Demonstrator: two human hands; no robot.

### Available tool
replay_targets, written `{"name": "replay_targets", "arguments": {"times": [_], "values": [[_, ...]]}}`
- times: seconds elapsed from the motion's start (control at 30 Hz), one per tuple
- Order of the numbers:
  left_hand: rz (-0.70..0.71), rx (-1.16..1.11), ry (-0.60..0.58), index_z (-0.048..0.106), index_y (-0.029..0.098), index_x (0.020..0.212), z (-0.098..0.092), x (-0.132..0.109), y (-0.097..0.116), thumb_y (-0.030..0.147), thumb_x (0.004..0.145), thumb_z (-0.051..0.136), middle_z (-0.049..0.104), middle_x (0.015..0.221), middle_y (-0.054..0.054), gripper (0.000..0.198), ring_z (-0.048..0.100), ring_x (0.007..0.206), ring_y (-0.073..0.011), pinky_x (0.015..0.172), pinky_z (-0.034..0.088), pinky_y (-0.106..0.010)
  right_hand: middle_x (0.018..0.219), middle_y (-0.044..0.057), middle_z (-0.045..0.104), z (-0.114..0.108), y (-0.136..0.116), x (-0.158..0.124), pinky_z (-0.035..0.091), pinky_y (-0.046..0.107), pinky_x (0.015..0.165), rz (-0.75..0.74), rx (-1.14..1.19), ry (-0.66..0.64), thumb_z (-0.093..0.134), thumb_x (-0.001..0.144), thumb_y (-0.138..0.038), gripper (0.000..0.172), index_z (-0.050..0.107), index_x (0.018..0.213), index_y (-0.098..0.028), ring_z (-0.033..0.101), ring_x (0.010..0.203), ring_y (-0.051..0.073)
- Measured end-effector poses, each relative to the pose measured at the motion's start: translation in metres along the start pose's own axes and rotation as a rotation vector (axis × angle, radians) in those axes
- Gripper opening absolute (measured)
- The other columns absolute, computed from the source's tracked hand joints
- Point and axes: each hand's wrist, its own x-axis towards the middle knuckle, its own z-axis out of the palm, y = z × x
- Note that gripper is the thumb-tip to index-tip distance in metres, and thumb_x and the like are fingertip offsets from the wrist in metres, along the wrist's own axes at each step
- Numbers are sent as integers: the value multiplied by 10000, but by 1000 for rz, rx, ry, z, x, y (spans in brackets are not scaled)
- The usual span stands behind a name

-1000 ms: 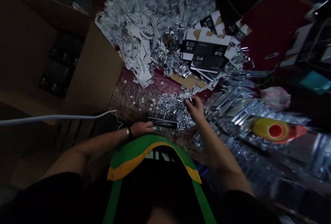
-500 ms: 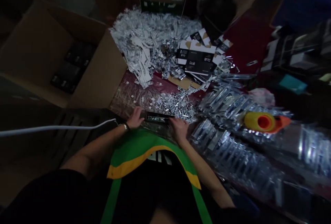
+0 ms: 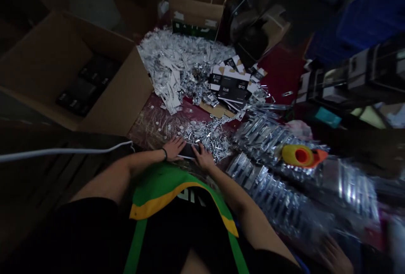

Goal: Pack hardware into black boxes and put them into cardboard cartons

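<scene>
Black and flat-topped, a small box [image 3: 188, 151] lies at the near edge of the dark red surface [image 3: 145, 120], directly in front of the wearer and between the two hands. The left hand [image 3: 172, 149] rests at its left end with the fingers extended; the right hand [image 3: 204, 158] meets its right end, fingers reaching onto the top. Whether either hand grips the sides of the box cannot be told.

Just beyond the box, and close to both hands, is a loose heap of small metal pieces [image 3: 212, 137]; small white discs [image 3: 159, 130] are scattered to its left. Farther back rise a mound of clear packets [image 3: 196, 50], with white strips [image 3: 172, 84] on its near side, and a stack of flattened black-and-white cartons [image 3: 233, 90] marked "Roll".

To the left, a large open cardboard box [image 3: 122, 101] contains several black boxes [image 3: 84, 88]. A second cardboard box [image 3: 195, 10] stands behind the mound. To the right lie rows of plastic-wrapped metal parts [image 3: 268, 189], with a yellow-and-orange object [image 3: 292, 155] on top. At lower right, another person's hand [image 3: 336, 255] appears, blurred, near the wrapped parts. A white cable [image 3: 79, 151] enters from the left.
</scene>
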Motion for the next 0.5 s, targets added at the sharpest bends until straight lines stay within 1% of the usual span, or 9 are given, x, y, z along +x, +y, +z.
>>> {"name": "replay_targets", "arguments": {"times": [0.07, 0.1, 0.17, 0.27, 0.33, 0.37, 0.4, 0.43, 0.5], "values": [[-93, 30, -8, 418, 183, 1630, 1, 15, 9, 545, 917, 687, 470, 1589, -261, 843, 409, 1481, -450, 1232, 219, -617, 1732, 213, 193, -6, -4, 6, 503, 467, 1044, 30, -23, -19, 478, 1058, -501, 739, 140, 1703, -377, 629, 1248, 352], [-99, 39, -26, 427, 208, 1628, 1, 21, 10, 529, 927, 684, 500, 1562, -256, 813, 451, 1443, -448, 1208, 265, -607, 1724, 196, 223, -9, -4, 8, 519, 440, 1018, 28, -20, -29, 468, 1063, -496, 723, 137, 1699, -400, 656, 1201, 328], [-33, 52, -81, 437, 236, 1624, -2, 26, 8, 523, 931, 681, 521, 1539, -251, 789, 495, 1395, -443, 1171, 323, -588, 1713, 179, 261, -13, -5, 8, 527, 423, 1002, 21, -14, -51, 473, 1064, -491, 723, 129, 1695, -421, 672, 1170, 311], [32, 67, -99, 418, 214, 1635, -5, 24, 6, 542, 940, 653, 477, 1581, -258, 804, 455, 1432, -454, 1185, 297, -614, 1717, 226, 243, -15, -15, 2, 471, 505, 1074, 34, -51, -41, 544, 1026, -523, 820, 123, 1709, -351, 604, 1287, 379], [1, 67, -73, 410, 156, 1634, -6, 25, 14, 552, 912, 676, 409, 1630, -273, 865, 370, 1499, -475, 1212, 247, -649, 1713, 273, 226, -18, -26, 0, 394, 596, 1128, 32, -73, -31, 608, 960, -624, 962, 123, 1715, -276, 541, 1351, 440], [-22, 56, -63, 423, 128, 1621, -7, 27, 22, 534, 897, 695, 392, 1640, -279, 873, 345, 1518, -476, 1220, 239, -654, 1701, 278, 257, -21, -29, 0, 358, 630, 1142, 28, -72, -30, 609, 940, -666, 984, 155, 1713, -260, 532, 1357, 453], [-41, 35, -74, 457, 111, 1596, -10, 32, 32, 489, 876, 725, 406, 1631, -282, 856, 356, 1518, -469, 1221, 258, -645, 1671, 266, 337, -26, -29, 2, 333, 652, 1149, 23, -61, -29, 580, 945, -685, 929, 236, 1699, -265, 544, 1343, 448], [-57, 3, -105, 503, 102, 1558, -15, 38, 43, 429, 844, 761, 455, 1597, -281, 826, 403, 1495, -455, 1210, 303, -622, 1605, 242, 456, -34, -23, 5, 321, 659, 1150, 35, -48, -18, 525, 975, -670, 801, 368, 1657, -278, 572, 1314, 429], [-127, -113, -196, 605, 106, 1450, -35, 55, 58, 349, 753, 833, 600, 1460, -258, 772, 556, 1371, -414, 1136, 438, -543, 1364, 204, 669, -59, 9, 20, 342, 644, 1133, 138, -23, 80, 367, 1047, -569, 579, 645, 1453, -264, 636, 1226, 385]]}}
